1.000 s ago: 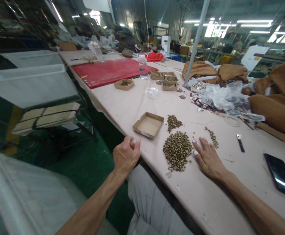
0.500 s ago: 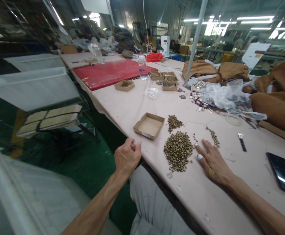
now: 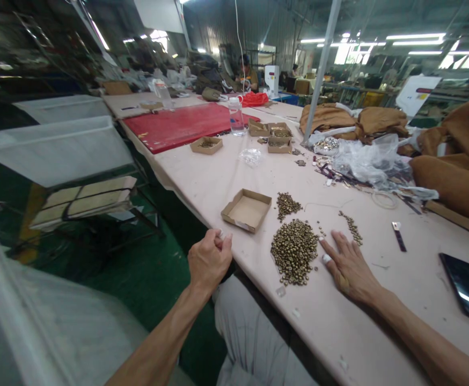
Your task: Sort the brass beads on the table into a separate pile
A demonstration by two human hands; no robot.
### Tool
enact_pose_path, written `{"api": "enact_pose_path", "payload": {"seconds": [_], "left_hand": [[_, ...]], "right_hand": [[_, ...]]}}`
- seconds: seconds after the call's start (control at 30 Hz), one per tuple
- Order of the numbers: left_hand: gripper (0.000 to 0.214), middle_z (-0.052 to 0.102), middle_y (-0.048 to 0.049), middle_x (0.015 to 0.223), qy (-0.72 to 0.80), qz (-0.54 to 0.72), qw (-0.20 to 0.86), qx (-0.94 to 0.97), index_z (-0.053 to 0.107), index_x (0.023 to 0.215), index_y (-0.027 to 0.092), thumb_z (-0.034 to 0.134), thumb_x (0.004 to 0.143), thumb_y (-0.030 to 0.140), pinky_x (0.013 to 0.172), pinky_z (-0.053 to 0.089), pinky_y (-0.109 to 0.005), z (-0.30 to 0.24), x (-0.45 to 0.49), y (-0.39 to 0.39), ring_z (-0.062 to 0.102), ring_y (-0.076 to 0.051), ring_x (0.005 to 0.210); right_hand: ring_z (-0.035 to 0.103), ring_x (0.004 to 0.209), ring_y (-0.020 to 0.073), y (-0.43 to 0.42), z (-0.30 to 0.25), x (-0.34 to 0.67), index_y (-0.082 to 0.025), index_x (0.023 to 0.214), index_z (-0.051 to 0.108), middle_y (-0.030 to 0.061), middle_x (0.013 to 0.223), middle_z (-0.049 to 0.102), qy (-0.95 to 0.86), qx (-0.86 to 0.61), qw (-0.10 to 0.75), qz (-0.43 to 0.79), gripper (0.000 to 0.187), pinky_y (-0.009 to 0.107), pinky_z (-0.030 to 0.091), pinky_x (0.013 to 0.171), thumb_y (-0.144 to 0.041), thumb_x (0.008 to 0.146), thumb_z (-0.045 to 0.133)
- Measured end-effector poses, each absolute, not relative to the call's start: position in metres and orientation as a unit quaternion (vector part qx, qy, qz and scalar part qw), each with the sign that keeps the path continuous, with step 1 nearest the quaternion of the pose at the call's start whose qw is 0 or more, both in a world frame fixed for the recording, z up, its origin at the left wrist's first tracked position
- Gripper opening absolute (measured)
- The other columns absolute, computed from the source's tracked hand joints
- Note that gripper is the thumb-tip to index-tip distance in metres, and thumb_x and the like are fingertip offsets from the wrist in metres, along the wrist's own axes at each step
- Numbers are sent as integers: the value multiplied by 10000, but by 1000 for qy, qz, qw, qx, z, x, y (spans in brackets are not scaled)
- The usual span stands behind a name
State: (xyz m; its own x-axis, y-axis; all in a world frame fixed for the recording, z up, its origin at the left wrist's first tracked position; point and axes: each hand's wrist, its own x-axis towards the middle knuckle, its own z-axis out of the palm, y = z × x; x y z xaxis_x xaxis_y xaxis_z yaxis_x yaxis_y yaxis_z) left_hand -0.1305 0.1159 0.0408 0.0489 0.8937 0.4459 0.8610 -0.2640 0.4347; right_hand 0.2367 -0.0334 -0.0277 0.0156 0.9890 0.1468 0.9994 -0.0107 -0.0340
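My left hand [image 3: 209,258] is closed at the near edge of the table, just below a shallow cardboard box [image 3: 246,212]. Its curled fingers hide whatever they may hold. Flat on the tabletop lies my right hand [image 3: 351,271], fingers stretched out, with white wrapping on a couple of fingertips. Left of it is a large pile of small round bronze-coloured metal pieces [image 3: 294,252]. Behind that sits a smaller pile [image 3: 286,206] of similar pieces. A short strip of loose pieces [image 3: 351,227] lies just beyond the right fingers, and a few more are scattered near the fingertips.
A phone [image 3: 467,287] lies at the right. Brown fabric pieces [image 3: 452,171] and clear plastic bags [image 3: 373,161] are heaped behind it. Small boxes of parts [image 3: 279,145], a water bottle [image 3: 236,118] and a red board [image 3: 186,124] stand farther back. White bins [image 3: 57,150] are at left.
The view has shifted slightly. My right hand has slid a little to the left, towards the large pile. My left hand stays closed in nearly the same spot.
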Motion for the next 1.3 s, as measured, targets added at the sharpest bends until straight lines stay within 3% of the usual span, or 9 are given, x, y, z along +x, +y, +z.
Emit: {"api": "enact_pose_path", "payload": {"seconds": [0.3, 0.53, 0.83, 1.3], "left_hand": [[318, 727, -29, 745, 601, 323, 33, 730, 649, 1024, 198, 555, 897, 474, 648, 489, -271, 44, -128, 113, 708, -213, 710], [306, 719, -29, 723, 594, 322, 34, 736, 656, 982, 203, 551, 899, 478, 639, 486, -271, 46, -128, 112, 702, -209, 691], [308, 718, -32, 725, 593, 318, 40, 739, 655, 979, 208, 554, 900, 489, 640, 489, -273, 49, -128, 111, 700, -207, 689], [296, 726, -37, 731, 590, 312, 45, 744, 654, 950, 218, 538, 898, 485, 632, 484, -274, 45, -129, 114, 700, -214, 691]], "right_hand": [[45, 1544, 344, -29, -31, 245, -307, 1587, 288, 92, 1689, 45, -679, -731, 43, -56, 587, 605, 164, 1205, -464, 1022, 312], [-50, 1538, 368, -9, -32, 239, -312, 1578, 308, 85, 1688, -44, -672, -732, 51, -98, 591, 657, 90, 1190, -450, 1006, 362], [-50, 1538, 364, 22, -25, 235, -320, 1580, 294, 88, 1693, 12, -672, -734, 43, -84, 577, 685, 64, 1168, -457, 1020, 325], [-30, 1533, 388, 27, -38, 287, -238, 1569, 332, 153, 1682, 25, -612, -786, 27, -85, 619, 731, 69, 1138, -516, 1029, 214]]}}
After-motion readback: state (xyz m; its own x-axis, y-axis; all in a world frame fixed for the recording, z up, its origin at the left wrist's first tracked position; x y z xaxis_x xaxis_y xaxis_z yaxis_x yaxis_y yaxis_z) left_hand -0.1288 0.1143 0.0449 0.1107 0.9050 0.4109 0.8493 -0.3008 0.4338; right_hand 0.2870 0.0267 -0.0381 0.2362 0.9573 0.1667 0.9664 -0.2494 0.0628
